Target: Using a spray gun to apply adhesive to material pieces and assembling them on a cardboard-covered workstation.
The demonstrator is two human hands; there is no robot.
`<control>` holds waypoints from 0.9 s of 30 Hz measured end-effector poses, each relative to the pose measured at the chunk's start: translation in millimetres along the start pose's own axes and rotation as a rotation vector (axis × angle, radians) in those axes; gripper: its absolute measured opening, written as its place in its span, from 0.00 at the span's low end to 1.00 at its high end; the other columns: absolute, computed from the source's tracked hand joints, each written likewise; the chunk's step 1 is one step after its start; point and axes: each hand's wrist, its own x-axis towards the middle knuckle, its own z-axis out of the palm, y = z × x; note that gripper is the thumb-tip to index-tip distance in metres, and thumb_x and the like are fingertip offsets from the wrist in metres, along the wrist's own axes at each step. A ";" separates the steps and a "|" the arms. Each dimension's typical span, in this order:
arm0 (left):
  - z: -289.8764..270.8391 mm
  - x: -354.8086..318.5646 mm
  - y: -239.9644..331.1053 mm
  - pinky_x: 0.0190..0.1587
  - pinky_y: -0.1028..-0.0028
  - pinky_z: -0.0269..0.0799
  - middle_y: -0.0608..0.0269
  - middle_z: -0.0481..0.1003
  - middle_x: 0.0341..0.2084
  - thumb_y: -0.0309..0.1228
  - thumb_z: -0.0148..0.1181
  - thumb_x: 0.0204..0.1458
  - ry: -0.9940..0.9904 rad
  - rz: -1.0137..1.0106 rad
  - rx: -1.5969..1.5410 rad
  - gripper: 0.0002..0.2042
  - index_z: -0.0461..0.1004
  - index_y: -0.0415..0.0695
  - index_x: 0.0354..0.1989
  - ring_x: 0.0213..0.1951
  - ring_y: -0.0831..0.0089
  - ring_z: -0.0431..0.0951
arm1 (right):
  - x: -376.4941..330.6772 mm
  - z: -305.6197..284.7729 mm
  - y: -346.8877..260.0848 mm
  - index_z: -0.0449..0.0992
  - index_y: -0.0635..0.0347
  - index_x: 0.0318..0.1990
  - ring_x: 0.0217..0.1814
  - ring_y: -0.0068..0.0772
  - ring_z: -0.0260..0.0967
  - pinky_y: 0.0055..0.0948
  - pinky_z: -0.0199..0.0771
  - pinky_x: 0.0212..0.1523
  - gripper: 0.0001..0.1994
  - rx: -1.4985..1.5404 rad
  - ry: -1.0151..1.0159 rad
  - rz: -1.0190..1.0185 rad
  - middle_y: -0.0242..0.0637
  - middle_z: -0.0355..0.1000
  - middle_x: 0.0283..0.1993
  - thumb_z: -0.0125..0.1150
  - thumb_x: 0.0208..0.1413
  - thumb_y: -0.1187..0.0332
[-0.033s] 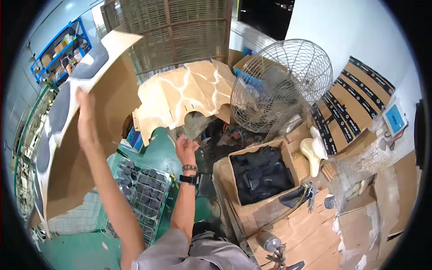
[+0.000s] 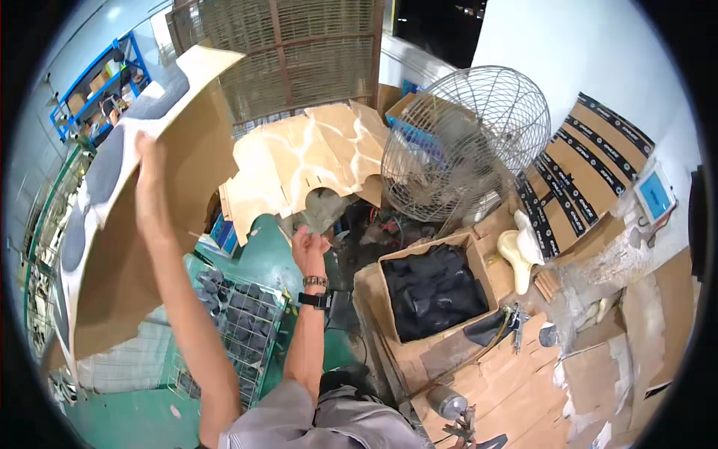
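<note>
While I watch from above, my left hand [image 2: 149, 176] grips a tall cardboard sheet [image 2: 127, 247], long axis upright and leaning right. My right hand [image 2: 309, 251], fingers loosely curled, touches a pale cut-out board [image 2: 314, 161] beyond.

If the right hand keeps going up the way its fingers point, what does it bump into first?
Most likely the right hand would meet the lower edge of the cut-out cardboard sheet just above its fingertips. Depth is hard to judge here, so it may pass slightly in front.
</note>
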 end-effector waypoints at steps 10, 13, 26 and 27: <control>48.8 -20.5 -17.2 0.33 0.72 0.85 0.58 0.78 0.41 0.24 0.64 0.63 -0.167 -0.076 0.042 0.16 0.73 0.38 0.59 0.35 0.70 0.82 | -2.2 -2.9 -23.5 0.81 0.65 0.41 0.29 0.43 0.76 0.43 0.75 0.28 0.20 0.001 -0.010 0.070 0.46 0.79 0.32 0.59 0.69 0.53; 63.5 -26.6 -20.2 0.35 0.72 0.86 0.58 0.78 0.43 0.25 0.63 0.64 -0.208 -0.097 0.096 0.17 0.73 0.37 0.60 0.37 0.70 0.83 | -7.4 -5.9 -28.1 0.81 0.64 0.41 0.29 0.43 0.76 0.43 0.75 0.28 0.19 -0.012 -0.024 0.094 0.45 0.78 0.32 0.59 0.69 0.54; 107.8 -33.7 -30.8 0.38 0.75 0.83 0.63 0.79 0.43 0.24 0.64 0.63 -0.315 -0.144 0.081 0.19 0.72 0.40 0.61 0.39 0.75 0.82 | -19.8 -26.0 -41.7 0.80 0.61 0.41 0.31 0.41 0.74 0.41 0.74 0.29 0.14 -0.066 -0.118 0.123 0.42 0.77 0.34 0.56 0.70 0.59; 108.1 -32.3 -31.9 0.38 0.75 0.83 0.63 0.79 0.43 0.24 0.64 0.63 -0.315 -0.144 0.080 0.19 0.72 0.40 0.61 0.39 0.75 0.82 | -17.7 -27.9 -43.2 0.80 0.60 0.41 0.31 0.41 0.74 0.41 0.74 0.29 0.14 -0.067 -0.124 0.120 0.42 0.77 0.34 0.55 0.70 0.59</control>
